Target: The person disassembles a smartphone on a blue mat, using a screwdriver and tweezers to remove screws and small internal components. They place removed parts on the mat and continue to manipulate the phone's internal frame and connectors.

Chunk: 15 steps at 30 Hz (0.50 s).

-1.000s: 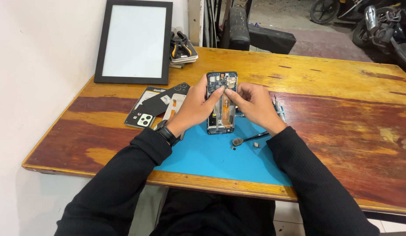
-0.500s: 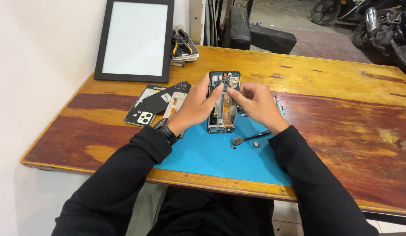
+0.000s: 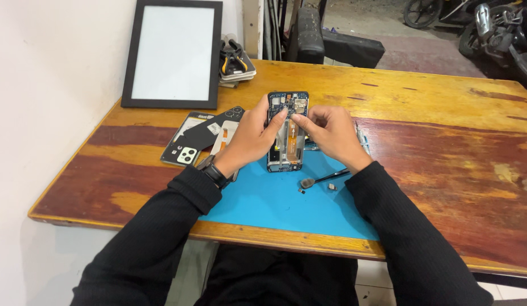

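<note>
- Head view: my left hand (image 3: 253, 136) grips the opened phone (image 3: 286, 131) by its edge, my right hand (image 3: 330, 135) pinching at its upper board.
- It lies on the blue mat (image 3: 274, 198) on the counter (image 3: 445, 141).
- Light, rigid, probably fragile inside; best held by the frame.

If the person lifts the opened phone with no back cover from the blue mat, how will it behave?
The opened phone with exposed circuit board is probably stiff and light, since it is a thin flat frame. It looks fragile: bare parts and an orange ribbon show inside. Both the left hand and right hand touch it, so it should not slide on the blue mat.
</note>
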{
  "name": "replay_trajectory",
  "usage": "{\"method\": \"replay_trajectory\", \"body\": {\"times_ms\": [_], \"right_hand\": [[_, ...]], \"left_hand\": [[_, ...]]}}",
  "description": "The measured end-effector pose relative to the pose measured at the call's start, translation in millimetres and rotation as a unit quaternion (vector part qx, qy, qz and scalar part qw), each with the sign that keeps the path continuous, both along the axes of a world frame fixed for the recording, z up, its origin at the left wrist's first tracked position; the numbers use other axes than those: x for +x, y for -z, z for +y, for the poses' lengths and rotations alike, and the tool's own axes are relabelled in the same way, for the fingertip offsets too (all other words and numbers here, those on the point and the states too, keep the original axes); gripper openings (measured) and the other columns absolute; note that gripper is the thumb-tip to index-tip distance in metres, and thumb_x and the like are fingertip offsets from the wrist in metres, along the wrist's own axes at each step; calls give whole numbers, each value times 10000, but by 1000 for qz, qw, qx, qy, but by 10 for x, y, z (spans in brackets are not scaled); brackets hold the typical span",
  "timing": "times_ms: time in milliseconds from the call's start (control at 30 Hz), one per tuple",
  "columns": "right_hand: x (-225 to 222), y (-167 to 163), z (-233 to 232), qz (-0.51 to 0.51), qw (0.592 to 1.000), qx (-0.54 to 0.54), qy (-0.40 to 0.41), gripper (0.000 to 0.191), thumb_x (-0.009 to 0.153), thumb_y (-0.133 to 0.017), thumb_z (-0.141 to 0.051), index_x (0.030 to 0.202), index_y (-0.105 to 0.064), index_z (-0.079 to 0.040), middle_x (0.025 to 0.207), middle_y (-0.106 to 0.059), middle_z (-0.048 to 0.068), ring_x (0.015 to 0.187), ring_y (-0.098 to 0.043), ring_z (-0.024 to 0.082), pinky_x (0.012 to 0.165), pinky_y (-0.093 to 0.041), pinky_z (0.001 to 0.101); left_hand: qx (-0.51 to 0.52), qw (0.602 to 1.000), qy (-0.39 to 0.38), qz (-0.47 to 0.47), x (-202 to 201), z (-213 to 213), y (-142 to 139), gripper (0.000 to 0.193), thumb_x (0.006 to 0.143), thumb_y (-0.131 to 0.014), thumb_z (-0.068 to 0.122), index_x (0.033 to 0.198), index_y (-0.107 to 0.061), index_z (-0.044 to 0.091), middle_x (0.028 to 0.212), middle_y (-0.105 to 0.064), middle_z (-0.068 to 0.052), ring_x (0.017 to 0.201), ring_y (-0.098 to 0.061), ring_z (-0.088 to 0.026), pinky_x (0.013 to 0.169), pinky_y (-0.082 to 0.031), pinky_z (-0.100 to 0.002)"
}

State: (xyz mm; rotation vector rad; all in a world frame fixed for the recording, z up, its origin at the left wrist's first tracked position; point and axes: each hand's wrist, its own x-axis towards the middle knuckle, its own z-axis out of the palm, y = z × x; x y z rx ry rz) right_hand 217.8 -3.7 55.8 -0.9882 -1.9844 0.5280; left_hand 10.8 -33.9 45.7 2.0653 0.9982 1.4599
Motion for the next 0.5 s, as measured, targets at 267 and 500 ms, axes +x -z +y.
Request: {"method": "replay_trajectory", "body": {"times_ms": [267,500], "right_hand": [[18,-21,-14,17,999,-34,-17,459,973,-718,-327,629,-616,-41,525,-501,-47,504,-400,36,451,-321,272],[85,-65,18,-50,998,-38,19,420,945,-745,-377,706,-713,-33,535,-560,-4,506,-463,64,456,-353,257]], "left_hand": [[-8,1000,14,-2,10,-22,-25,260,1075,-543,276,1110,-559,18,791,-670,-59,648,-609,-103,577,-475,-291],[-37,998,45,-29,-12,39,20,246,1058,-589,241,1156,-601,15,796,-692,-45,612,-564,-54,532,-436,-253]]}}
